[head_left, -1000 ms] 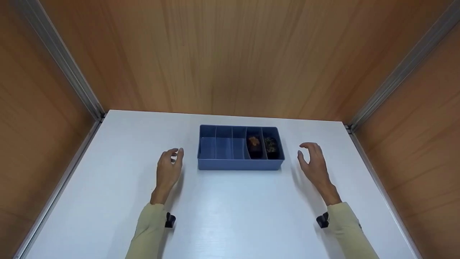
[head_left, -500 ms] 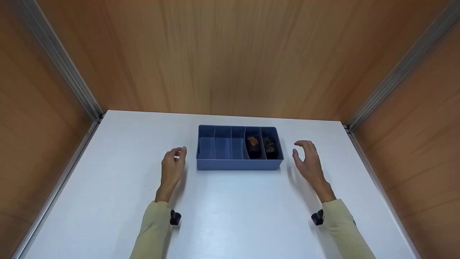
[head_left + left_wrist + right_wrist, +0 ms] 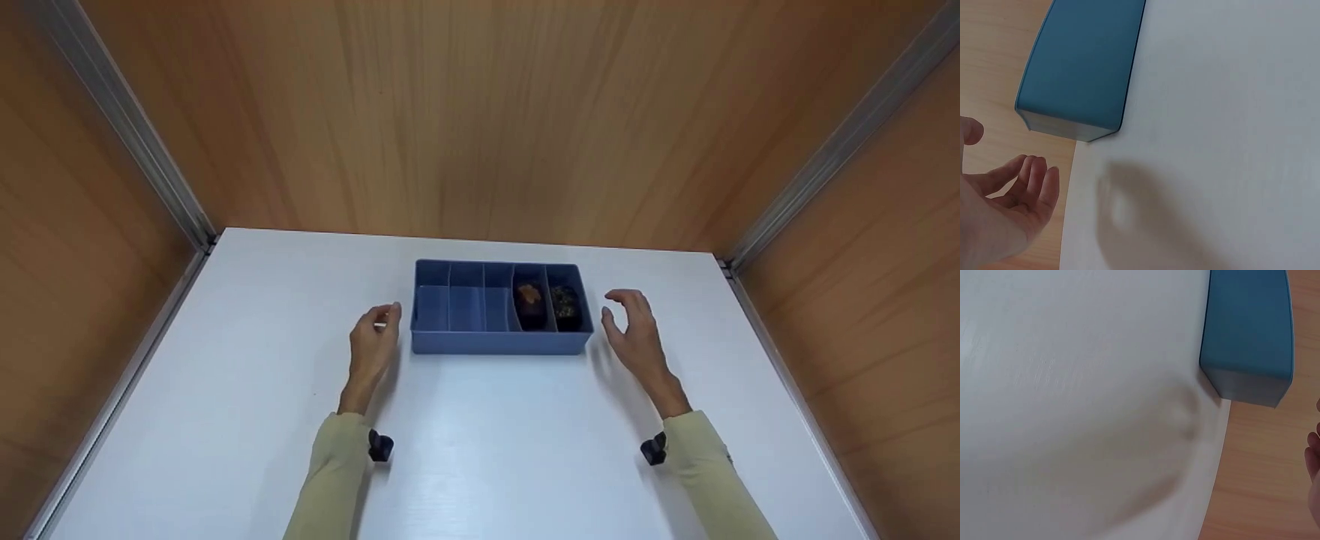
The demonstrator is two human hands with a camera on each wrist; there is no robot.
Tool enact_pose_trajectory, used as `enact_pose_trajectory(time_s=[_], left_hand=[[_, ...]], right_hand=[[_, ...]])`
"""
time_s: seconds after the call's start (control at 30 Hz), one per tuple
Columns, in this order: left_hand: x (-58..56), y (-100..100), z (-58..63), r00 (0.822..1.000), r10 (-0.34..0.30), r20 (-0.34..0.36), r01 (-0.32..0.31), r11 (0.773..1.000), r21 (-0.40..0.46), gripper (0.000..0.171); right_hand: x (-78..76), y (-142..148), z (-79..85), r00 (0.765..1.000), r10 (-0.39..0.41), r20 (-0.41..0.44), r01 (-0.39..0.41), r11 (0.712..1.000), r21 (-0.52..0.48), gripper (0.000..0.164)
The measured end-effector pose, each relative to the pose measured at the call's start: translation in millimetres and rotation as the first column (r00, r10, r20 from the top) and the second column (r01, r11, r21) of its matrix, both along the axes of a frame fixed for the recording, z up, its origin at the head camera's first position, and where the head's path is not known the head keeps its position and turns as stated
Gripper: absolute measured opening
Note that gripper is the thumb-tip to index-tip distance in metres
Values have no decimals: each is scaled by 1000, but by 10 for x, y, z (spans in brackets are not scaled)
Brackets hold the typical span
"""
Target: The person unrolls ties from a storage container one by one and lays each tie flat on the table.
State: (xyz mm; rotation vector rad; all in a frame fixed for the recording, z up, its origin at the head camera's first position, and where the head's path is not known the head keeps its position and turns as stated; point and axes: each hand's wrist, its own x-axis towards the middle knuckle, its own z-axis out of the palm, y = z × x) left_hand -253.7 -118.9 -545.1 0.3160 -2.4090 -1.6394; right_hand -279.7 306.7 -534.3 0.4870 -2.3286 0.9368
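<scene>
A blue divided box (image 3: 499, 343) stands on the white table, its compartments side by side. Two dark pieces sit in the right-hand compartments: one (image 3: 531, 306) with an orange-brown mark on top, the other (image 3: 566, 307) speckled with gold; their kind is unclear. The left hand (image 3: 373, 341) hovers just left of the box, fingers loosely bent and holding nothing. On the other side, the right hand (image 3: 634, 334) is near the box's right end, thumb and fingers apart in a C shape. Both wrist views show an end of the box beside the fingers, with a gap between.
The white table (image 3: 480, 450) reaches back to a wooden panel (image 3: 480, 120). Wooden side walls with grey metal rails (image 3: 135, 127) close in left and right. Each sleeve carries a small black wrist camera (image 3: 381, 446).
Both hands have moved inward toward the box, the left one rightward and the right one leftward, each also slightly forward. The box and its two dark pieces have stayed in place.
</scene>
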Motion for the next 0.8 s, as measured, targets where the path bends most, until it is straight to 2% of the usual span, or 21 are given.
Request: enact_pose_trajectory(time_s=[0.43, 0.8], left_hand=[[-71, 106, 7, 998, -18, 60, 12, 996, 88, 44], [-99, 179, 34, 1000, -3, 29, -1, 989, 146, 33]], right_hand=[[-63, -120, 3, 998, 27, 50, -26, 999, -25, 25], [-97, -248, 49, 993, 79, 86, -75, 996, -44, 27]])
